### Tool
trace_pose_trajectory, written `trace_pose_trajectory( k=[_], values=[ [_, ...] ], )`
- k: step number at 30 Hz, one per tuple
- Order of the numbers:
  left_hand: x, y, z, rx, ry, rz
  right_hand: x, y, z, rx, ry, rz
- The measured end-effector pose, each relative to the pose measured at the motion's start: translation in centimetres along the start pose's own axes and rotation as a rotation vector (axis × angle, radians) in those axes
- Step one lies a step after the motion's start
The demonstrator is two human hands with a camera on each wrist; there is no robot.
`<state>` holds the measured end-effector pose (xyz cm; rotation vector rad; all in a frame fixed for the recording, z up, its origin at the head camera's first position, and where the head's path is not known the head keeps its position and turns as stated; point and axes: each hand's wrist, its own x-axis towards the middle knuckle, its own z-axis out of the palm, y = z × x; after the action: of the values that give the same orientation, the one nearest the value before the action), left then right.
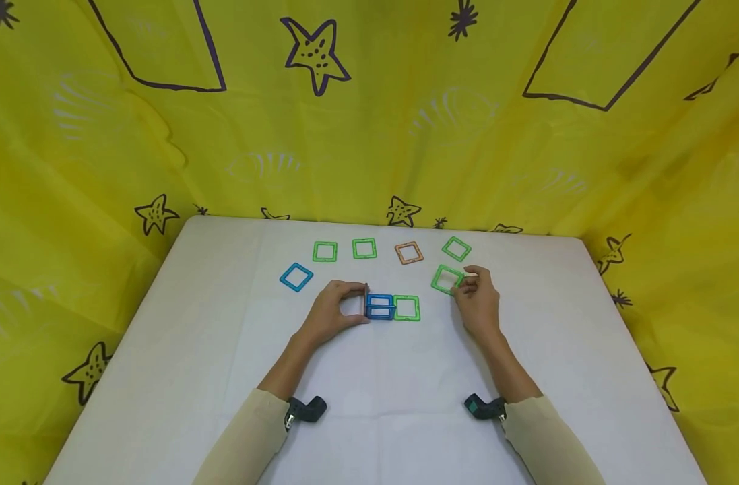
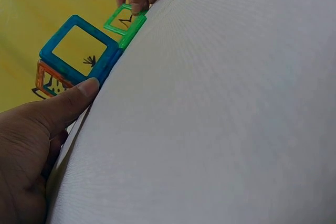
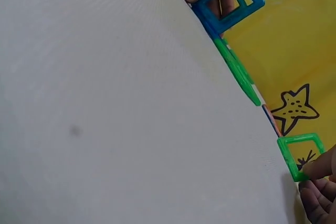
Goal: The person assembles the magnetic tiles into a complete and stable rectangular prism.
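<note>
Joined frames: a small build of hollow square frames is standing near the middle of the desk [image 1: 375, 444], with a flat blue frame [image 1: 380, 318] being placed lowest and an upright blue frame [image 1: 381, 306] being supported on it.
Left end: an orange frame [image 2: 52, 70] is being kept upright against the blue ones.
Right end: a flat green frame [image 1: 407, 298] is being joined edge to edge with the flat blue one.
Left hand: the orange frame is being gripped at the build's left end by the left hand [image 1: 329, 310], thumb on the near side, fingers on the far side.
Right hand: a separate green frame [image 1: 436, 276] is being pinched and tilted by the right hand [image 1: 478, 300], apart from the build.
Loose frames: behind, a blue one [image 1: 287, 271], two green ones [image 1: 325, 243], a second orange one [image 1: 405, 244] and a turned green one [image 1: 461, 244] are lying spread out.
Wrists: dark devices [image 1: 308, 409] are being worn beside beige sleeves [image 1: 248, 431].
Backdrop: the desk is being enclosed by a yellow curtain [image 1: 369, 135] with starfish drawings.
</note>
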<state>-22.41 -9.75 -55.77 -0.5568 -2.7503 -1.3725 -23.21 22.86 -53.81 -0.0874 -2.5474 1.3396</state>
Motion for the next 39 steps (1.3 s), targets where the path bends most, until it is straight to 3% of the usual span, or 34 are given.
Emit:
trace_pose_trajectory(
  k=[7, 16, 39],
  values=[
    [0.0, -0.1, 0.0, -0.001, -0.003, -0.002, -0.2, 0.0, -0.3, 0.07, -0.001, 0.023],
    [0.0, 0.0, 0.0, -0.007, -0.004, -0.003, -1.0, -1.1, -0.5, 0.127, -0.022, -0.012],
    [0.0, 0.2, 0.0, -0.007, 0.003, -0.007, -2.9, -1.3, 0.3, 0.192, -0.184, -0.143]
  ],
)
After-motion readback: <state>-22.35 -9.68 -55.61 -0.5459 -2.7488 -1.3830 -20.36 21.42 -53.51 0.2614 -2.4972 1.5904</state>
